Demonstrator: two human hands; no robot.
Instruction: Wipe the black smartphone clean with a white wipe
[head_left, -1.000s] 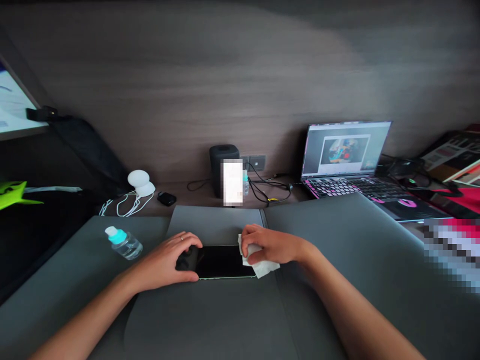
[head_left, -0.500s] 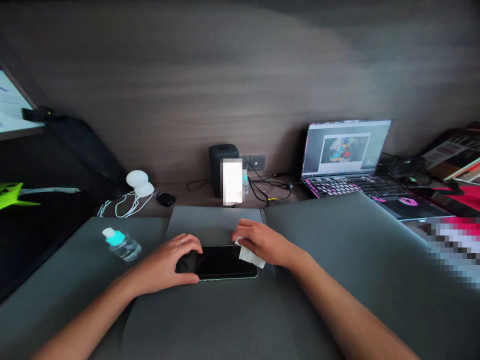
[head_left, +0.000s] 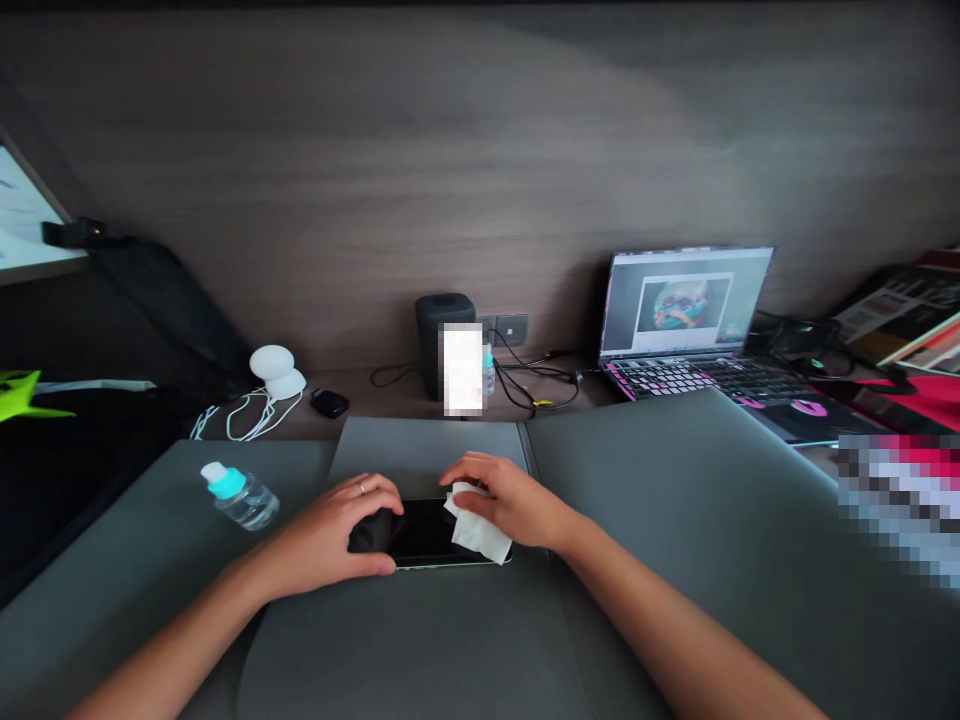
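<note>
A dark-screened phone [head_left: 424, 532] lies flat on the grey mat [head_left: 420, 650], its long side running left to right. My left hand [head_left: 341, 530] grips its left end, thumb on the near edge and fingers on the far edge. Over the phone's right part, my right hand [head_left: 506, 498] holds a white tissue [head_left: 480, 535] between thumb and fingers, and the tissue covers the right end of the screen. A clear bottle with a turquoise collar [head_left: 244, 497] lies tilted to the left of my left hand.
Behind the mat are a white round device [head_left: 274, 372] with cords, a small black object [head_left: 328, 403], a black speaker [head_left: 431, 345] and black cables [head_left: 551, 400]. An open laptop [head_left: 682, 320] stands at the right, with books [head_left: 900, 310] beyond it.
My right hand has moved left with the tissue, which now covers more of the phone's screen. My left hand keeps its grip. The whole view has shifted slightly.
</note>
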